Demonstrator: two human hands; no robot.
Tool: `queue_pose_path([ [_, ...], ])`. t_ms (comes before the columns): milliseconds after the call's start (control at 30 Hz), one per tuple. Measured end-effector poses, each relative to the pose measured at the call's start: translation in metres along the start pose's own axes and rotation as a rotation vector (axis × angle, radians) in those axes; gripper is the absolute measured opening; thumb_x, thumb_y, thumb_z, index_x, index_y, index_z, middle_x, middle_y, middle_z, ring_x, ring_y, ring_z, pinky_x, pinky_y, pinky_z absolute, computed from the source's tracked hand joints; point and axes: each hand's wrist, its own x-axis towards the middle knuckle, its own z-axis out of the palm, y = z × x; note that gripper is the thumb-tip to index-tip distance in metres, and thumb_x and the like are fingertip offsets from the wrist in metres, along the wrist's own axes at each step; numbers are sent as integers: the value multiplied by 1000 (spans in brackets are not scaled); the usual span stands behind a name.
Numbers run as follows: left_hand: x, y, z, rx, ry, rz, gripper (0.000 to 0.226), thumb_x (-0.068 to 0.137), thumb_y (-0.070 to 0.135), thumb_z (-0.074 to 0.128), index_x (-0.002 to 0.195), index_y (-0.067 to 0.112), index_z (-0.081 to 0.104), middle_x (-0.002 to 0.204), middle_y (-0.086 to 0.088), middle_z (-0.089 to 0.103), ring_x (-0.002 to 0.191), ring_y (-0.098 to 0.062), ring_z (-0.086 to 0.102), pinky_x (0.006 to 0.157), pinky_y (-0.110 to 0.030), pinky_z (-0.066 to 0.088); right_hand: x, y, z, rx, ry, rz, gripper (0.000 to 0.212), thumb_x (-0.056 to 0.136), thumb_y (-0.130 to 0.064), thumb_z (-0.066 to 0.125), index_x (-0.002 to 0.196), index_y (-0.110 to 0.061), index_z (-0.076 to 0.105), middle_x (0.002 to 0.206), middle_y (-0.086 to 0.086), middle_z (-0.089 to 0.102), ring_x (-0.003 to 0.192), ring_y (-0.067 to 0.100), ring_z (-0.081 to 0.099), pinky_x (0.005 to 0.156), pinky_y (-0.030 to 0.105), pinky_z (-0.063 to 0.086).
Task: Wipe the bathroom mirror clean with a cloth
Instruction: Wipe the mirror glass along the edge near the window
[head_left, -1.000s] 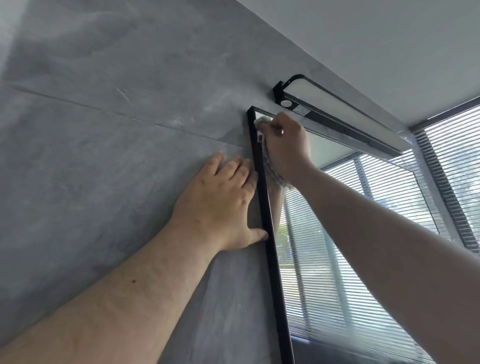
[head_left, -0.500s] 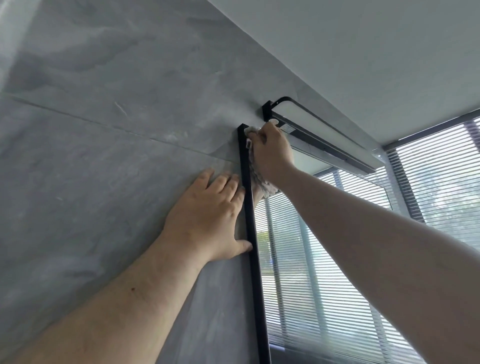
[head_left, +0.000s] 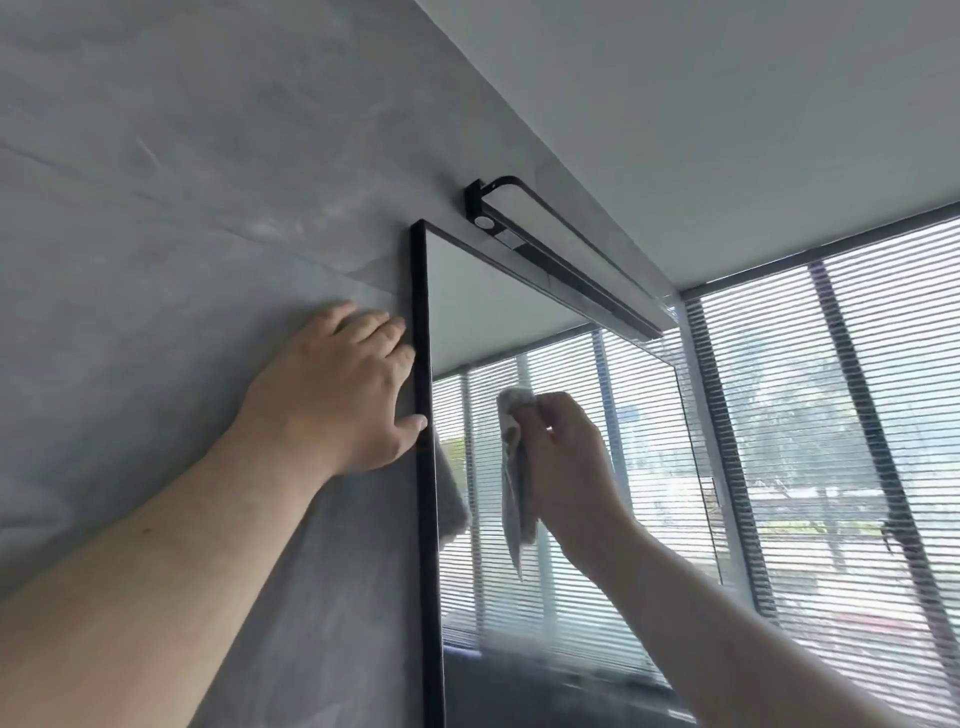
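The left hand (head_left: 340, 392) is lying flat on the grey wall (head_left: 182, 218), fingers straight and close together, fingertips and thumb touching the black frame (head_left: 422, 364) of the mirror (head_left: 488, 306). At about three o'clock from it, the right hand (head_left: 566, 462) is curling round one pale cloth (head_left: 514, 467), bunching it against the glass; the cloth's loose end is hanging down toward six o'clock, below the fingers. The mirror is sitting just right of the left hand and behind the right one, reflecting slatted blinds. One black lamp bar (head_left: 561, 254) is running along the mirror's top edge, at twelve o'clock from the cloth. Farther right, at three o'clock, one window with blinds (head_left: 841, 426) is showing. Two hands, one cloth, one mirror.
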Motion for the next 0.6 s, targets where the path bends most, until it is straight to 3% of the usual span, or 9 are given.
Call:
queue_pose_path([
  [167, 3, -6, 8, -134, 102, -15, 61, 86, 53, 55, 128, 10, 63, 147, -8, 50, 140, -21, 40, 120, -38, 16, -54, 19, -32, 46, -41, 122, 22, 99, -11, 54, 79, -14, 60, 58, -9, 60, 58, 7, 57, 59, 29, 46],
  [300, -2, -8, 3, -246, 27, -92, 57, 81, 54, 45, 110, 14, 73, 134, -9, 62, 132, -26, 49, 119, -39, 24, -85, 25, -56, 91, -43, 240, 18, 94, 3, 56, 86, -11, 64, 69, -2, 69, 69, 18, 66, 65, 34, 57],
  [367, -9, 4, -11, -460, 7, -221, 42, 85, 52, 47, 102, 23, 73, 117, -3, 70, 127, -27, 53, 113, -36, 30, -98, 24, -71, 82, -55, 282, 21, 91, 7, 58, 83, -11, 65, 68, 0, 70, 67, 18, 66, 64, 36, 57],
  [467, -24, 49, -35, -1033, -37, -396, 12, 94, 35, 58, 91, 30, 69, 90, 13, 69, 99, -10, 64, 77, -26, 45, -118, 12, -97, 89, -99, 275, 25, 89, 10, 59, 81, -12, 66, 70, -2, 71, 64, 11, 68, 58, 25, 54],
  [533, -40, 88, -60, -1230, -118, -369, 12, 95, 36, 60, 99, 31, 70, 93, 19, 68, 96, 2, 61, 76, -19, 43, -128, -3, -118, 91, -108, 244, 30, 85, 15, 59, 77, -13, 67, 67, -4, 70, 61, 8, 64, 56, 23, 50],
  [600, -60, 128, -88, -1337, -243, -300, 21, 93, 40, 63, 111, 31, 69, 102, 23, 68, 100, 7, 60, 84, -18, 45, -135, -15, -142, 91, -90, 211, 32, 81, 16, 61, 75, -14, 68, 61, -4, 68, 55, 6, 58, 53, 24, 45],
])
